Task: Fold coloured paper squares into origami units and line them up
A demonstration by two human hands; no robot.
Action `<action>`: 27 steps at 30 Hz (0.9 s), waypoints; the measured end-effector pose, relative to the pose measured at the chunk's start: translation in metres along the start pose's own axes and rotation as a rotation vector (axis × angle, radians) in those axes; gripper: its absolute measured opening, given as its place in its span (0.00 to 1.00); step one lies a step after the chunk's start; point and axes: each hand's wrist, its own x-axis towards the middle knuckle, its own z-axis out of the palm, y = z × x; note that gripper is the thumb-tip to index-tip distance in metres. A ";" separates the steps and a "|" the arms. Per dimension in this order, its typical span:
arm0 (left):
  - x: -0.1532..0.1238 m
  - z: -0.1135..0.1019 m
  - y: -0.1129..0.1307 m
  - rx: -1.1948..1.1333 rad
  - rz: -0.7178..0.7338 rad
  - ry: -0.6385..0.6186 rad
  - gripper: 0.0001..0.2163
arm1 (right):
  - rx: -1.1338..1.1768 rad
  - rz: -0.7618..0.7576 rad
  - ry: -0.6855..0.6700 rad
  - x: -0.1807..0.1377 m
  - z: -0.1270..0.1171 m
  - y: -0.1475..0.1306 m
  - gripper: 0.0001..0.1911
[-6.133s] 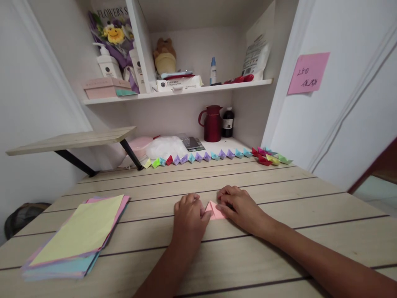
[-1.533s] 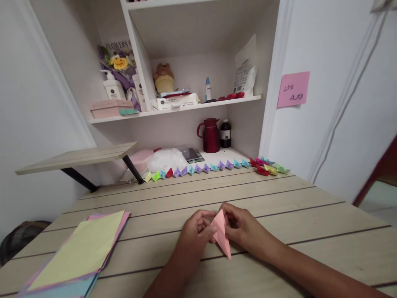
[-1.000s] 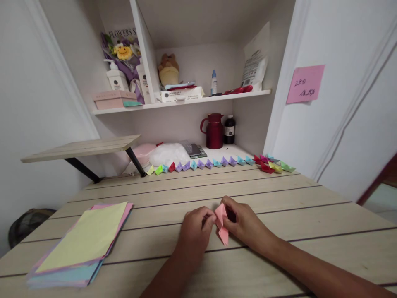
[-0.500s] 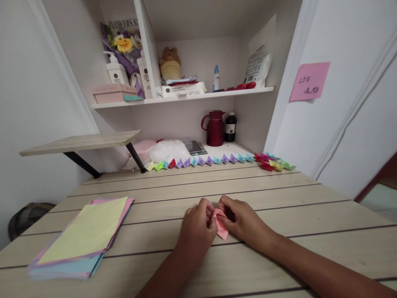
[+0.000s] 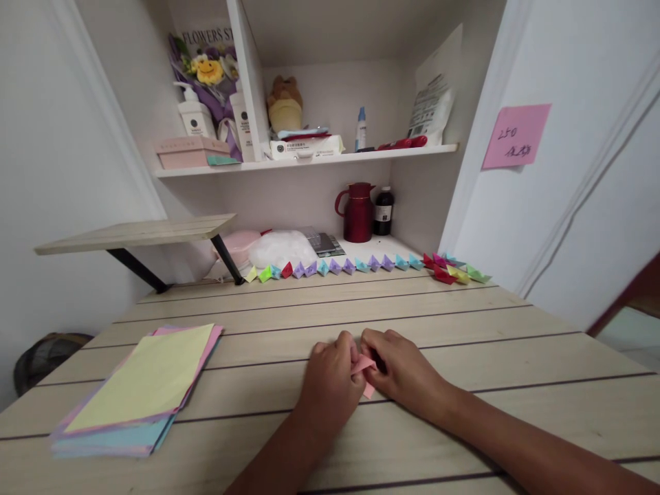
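A small folded pink paper (image 5: 364, 368) is pinched between both my hands, low over the wooden table (image 5: 464, 357). My left hand (image 5: 333, 385) grips its left side with curled fingers. My right hand (image 5: 399, 368) holds its right side, fingers closed around it. Most of the paper is hidden by my fingers; only a pink corner shows between and below them.
A stack of coloured paper sheets (image 5: 139, 388) lies at the front left. A row of small folded paper boats (image 5: 361, 265) lines the table's far edge. Behind stand a red jug (image 5: 355, 213), a dark bottle (image 5: 384, 210) and a raised wooden shelf board (image 5: 139, 234).
The pink paper was pressed flat on the table, then lifted and held upright. Now my hands have lowered it and closed in, folding it smaller.
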 end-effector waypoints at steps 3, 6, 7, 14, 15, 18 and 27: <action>-0.002 -0.001 0.002 0.005 -0.016 -0.023 0.12 | -0.055 -0.045 -0.009 -0.001 0.001 -0.002 0.07; -0.005 -0.002 0.003 -0.004 -0.046 -0.022 0.12 | -0.046 -0.059 -0.025 -0.001 0.001 -0.002 0.07; -0.006 -0.003 0.002 -0.008 -0.055 -0.019 0.12 | -0.031 -0.068 -0.032 -0.001 0.001 -0.001 0.06; -0.015 -0.015 -0.002 -0.038 -0.021 -0.102 0.12 | 0.156 -0.143 -0.151 -0.009 -0.018 0.010 0.06; -0.015 -0.018 -0.002 -0.017 0.001 -0.132 0.12 | 0.180 -0.153 -0.190 -0.009 -0.023 0.012 0.06; -0.015 -0.028 -0.002 0.075 0.090 -0.225 0.12 | 0.234 -0.204 -0.298 -0.010 -0.036 0.016 0.09; -0.017 -0.055 -0.008 0.287 0.297 -0.339 0.14 | 0.196 -0.256 -0.337 -0.013 -0.047 0.019 0.14</action>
